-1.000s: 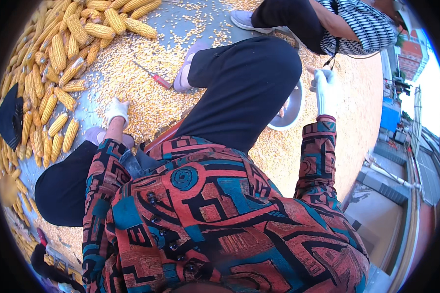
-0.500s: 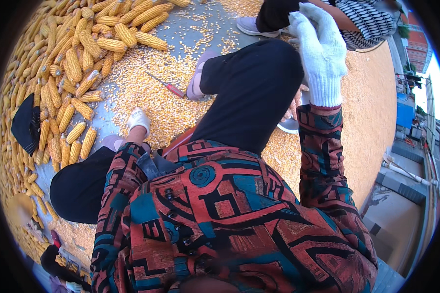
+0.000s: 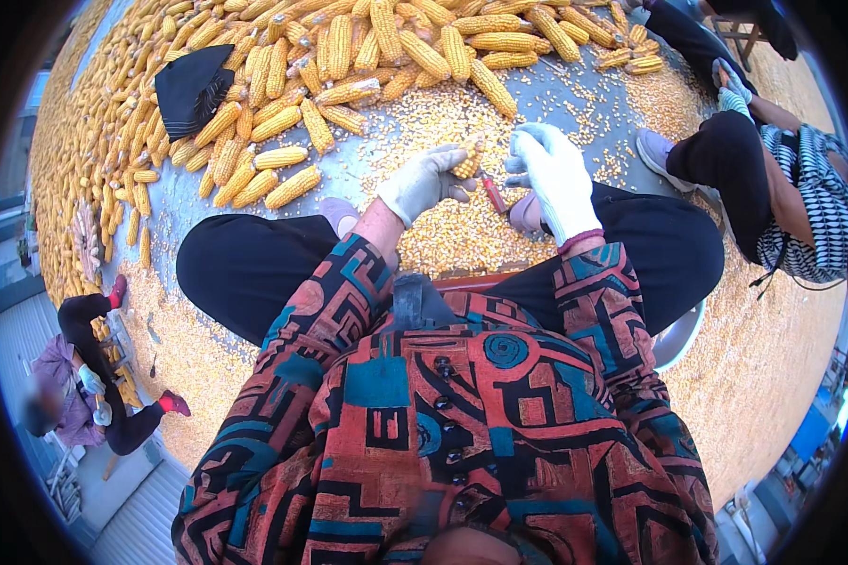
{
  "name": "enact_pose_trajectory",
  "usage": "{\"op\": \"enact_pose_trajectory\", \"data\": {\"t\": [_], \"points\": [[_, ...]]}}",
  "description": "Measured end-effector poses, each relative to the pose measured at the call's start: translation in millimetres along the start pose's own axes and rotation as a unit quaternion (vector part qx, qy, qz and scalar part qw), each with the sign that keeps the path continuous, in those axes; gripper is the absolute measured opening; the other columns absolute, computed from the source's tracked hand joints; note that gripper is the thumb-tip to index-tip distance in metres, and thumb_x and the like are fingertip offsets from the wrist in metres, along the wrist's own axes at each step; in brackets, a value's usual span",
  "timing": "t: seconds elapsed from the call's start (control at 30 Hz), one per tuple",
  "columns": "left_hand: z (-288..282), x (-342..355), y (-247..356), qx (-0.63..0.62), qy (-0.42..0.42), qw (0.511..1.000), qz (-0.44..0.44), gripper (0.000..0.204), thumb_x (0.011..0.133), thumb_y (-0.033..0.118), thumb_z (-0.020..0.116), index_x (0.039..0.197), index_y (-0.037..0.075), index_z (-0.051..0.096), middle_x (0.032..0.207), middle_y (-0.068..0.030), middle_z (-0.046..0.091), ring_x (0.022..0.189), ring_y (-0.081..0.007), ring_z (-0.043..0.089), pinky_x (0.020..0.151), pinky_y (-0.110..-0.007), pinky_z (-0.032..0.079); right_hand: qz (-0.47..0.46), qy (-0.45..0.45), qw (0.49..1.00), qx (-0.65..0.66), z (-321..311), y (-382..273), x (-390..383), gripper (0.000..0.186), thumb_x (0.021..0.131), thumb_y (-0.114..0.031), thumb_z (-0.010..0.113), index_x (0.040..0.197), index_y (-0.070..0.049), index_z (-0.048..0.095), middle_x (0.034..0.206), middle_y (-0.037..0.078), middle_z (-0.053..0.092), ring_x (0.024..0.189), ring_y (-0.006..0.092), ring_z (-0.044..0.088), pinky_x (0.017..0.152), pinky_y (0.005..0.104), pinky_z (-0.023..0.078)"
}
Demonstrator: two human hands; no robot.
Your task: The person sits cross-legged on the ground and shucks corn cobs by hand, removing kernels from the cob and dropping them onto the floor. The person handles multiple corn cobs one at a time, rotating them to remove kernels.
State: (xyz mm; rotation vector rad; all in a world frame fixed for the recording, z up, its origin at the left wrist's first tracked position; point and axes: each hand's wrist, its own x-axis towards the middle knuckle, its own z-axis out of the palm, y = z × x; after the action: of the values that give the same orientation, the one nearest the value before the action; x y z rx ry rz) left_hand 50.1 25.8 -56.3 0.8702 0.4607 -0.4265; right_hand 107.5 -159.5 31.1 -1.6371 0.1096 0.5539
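My left hand, in a greyish-white work glove, grips a yellow corn cob between thumb and fingers. Just to the right, my right hand wears a cleaner white knit glove. Its fingers are bent and apart, with nothing visible in them and a small gap to the cob. Below the hands, a red-handled screwdriver lies on loose corn kernels near my shoe; the cob and left hand cover its blade.
A big heap of corn cobs spreads across the far side and left, a black cloth on it. Another person sits at right; one more sits at lower left. A metal basin shows by my right knee.
The view has swung rightward. My right hand has come down from the far right to beside my left hand, which is now raised in front of me with a cob plainly in it.
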Motion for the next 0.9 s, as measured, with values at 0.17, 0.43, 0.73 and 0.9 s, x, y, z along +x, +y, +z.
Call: {"op": "enact_pose_trajectory", "data": {"t": [0.17,0.43,0.73,0.9], "points": [[27.7,-41.9,31.8,-0.049,-0.090,0.995,-0.003,0.033,0.096,0.027,0.049,0.115,0.000,0.057,0.096,-0.0153,0.063,0.066,-0.0172,0.058,0.052,-0.026,0.043,-0.086,-0.068,0.992,-0.069,3.5,2.2,1.6,0.041,0.088,-0.021,0.063,0.121,0.001,0.053,0.094,0.008,0.061,0.077,0.0123,0.059,0.064,0.0265,0.051],[48.8,-79.5,37.2,0.079,-0.095,0.991,-0.057,0.041,0.083,0.020,0.069,0.118,0.005,0.055,0.069,0.0034,0.049,0.051,-0.0025,0.037,0.043,-0.018,0.025,-0.044,-0.221,0.958,-0.175,4.7,-15.4,-13.8,0.034,0.086,-0.020,0.062,0.117,-0.005,0.060,0.084,0.005,0.063,0.070,0.0098,0.058,0.060,0.0246,0.048],[44.9,-67.7,15.2,0.388,-0.036,0.919,0.066,0.044,0.079,0.021,0.069,0.119,0.006,0.057,0.090,-0.0017,0.062,0.079,-0.0058,0.056,0.068,-0.022,0.044,-0.004,-0.184,0.973,-0.137,14.8,7.9,-13.3,0.025,0.084,-0.017,0.062,0.105,-0.006,0.064,0.068,0.000,0.056,0.047,0.0057,0.048,0.041,0.0219,0.037],[48.2,-57.3,2.7,0.413,0.020,0.901,0.130,0.049,0.077,0.028,0.072,0.115,0.001,0.055,0.099,-0.0111,0.066,0.095,-0.0155,0.061,0.084,-0.031,0.048,-0.001,-0.114,0.985,-0.133,25.8,15.7,-8.6,0.019,0.087,-0.021,0.060,0.098,-0.006,0.065,0.069,0.000,0.057,0.049,0.0062,0.049,0.042,0.0222,0.038]]}}
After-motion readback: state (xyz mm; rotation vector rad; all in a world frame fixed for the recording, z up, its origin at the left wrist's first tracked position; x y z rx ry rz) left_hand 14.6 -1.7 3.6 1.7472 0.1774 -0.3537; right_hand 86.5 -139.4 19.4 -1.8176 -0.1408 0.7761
